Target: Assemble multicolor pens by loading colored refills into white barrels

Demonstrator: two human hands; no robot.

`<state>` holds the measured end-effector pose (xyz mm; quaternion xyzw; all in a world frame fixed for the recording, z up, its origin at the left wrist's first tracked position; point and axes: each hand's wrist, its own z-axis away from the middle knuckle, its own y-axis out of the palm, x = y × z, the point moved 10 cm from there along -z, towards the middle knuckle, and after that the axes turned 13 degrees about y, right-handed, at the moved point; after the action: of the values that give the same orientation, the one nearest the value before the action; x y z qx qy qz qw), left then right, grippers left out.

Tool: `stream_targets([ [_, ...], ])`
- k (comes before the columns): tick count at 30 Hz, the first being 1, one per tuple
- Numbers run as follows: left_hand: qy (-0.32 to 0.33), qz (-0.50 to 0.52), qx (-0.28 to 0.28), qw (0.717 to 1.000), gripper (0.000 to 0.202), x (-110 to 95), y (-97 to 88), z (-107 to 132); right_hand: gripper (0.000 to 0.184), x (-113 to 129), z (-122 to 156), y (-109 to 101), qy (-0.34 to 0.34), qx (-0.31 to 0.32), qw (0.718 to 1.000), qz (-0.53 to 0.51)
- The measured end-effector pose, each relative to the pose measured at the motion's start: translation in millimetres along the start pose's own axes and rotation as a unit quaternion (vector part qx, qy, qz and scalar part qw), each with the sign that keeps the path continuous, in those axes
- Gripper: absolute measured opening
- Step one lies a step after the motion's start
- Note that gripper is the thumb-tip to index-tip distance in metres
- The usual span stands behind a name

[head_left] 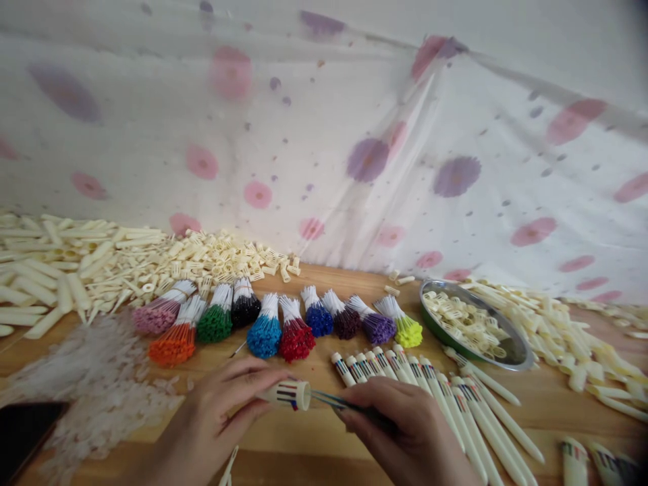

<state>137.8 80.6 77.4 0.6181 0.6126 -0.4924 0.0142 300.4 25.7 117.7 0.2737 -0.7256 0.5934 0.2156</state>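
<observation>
My left hand (230, 398) pinches a cream multicolour pen barrel (283, 391), its slotted end facing right. Dark, red and blue sliders show in the slots. In my right hand (405, 422) is a pair of tweezers (329, 399), held closed by the fingers, with the tips at the barrel's open end. Whether the tips grip anything is hidden. Beyond my hands stand bundles of coloured refills, among them a light blue bundle (263, 331) and a red bundle (296, 334). Just past my right hand lies a row of cream multicolour pens (430, 378).
Cream pen parts (223, 256) are heaped at the back left. Small translucent pieces (101, 371) spread at left beside a dark phone-like slab (28, 432). A metal bowl (524, 358) of slotted cream parts stands right, near more cream barrels (567, 337). A flowered sheet (314, 135) hangs behind.
</observation>
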Motion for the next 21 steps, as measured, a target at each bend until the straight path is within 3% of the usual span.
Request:
stream_targets([
  [3, -0.037, -0.011, -0.06, 0.997, 0.025, 11.4, -13.4, 3.0, 0.015, -17.6, -7.4, -1.6, 0.053, 0.016, 0.998, 0.003],
  [5, -0.061, -0.016, -0.098, 0.993, 0.018, 18.6, -21.6, 5.6, 0.014, -32.1, -14.1, 9.1, 0.086, 0.038, 0.995, 0.031],
  [9, -0.12, -0.011, -0.142, 0.983, 0.012, 34.6, -31.6, 11.4, 0.009, -63.6, -23.5, 53.7, 0.153, 0.058, 0.965, 0.204],
  [12, -0.155, -0.032, -0.156, 0.975, 0.02, 46.0, -37.4, 16.8, 0.004, -72.2, -24.7, 84.6, 0.171, 0.045, 0.956, 0.236],
  [14, -0.159, -0.047, -0.145, 0.975, 0.023, 50.2, -37.5, 18.0, 0.008, -72.8, -24.9, 93.7, 0.171, 0.035, 0.956, 0.234],
  [17, -0.163, -0.039, -0.128, 0.978, 0.026, 53.4, -33.7, 18.5, 0.013, -79.9, -30.3, 78.5, 0.182, 0.004, 0.957, 0.224],
  [21, -0.169, -0.008, -0.119, 0.978, 0.028, 54.0, -29.0, 17.9, 0.029, -117.7, -46.6, 19.5, 0.227, -0.077, 0.95, 0.202],
])
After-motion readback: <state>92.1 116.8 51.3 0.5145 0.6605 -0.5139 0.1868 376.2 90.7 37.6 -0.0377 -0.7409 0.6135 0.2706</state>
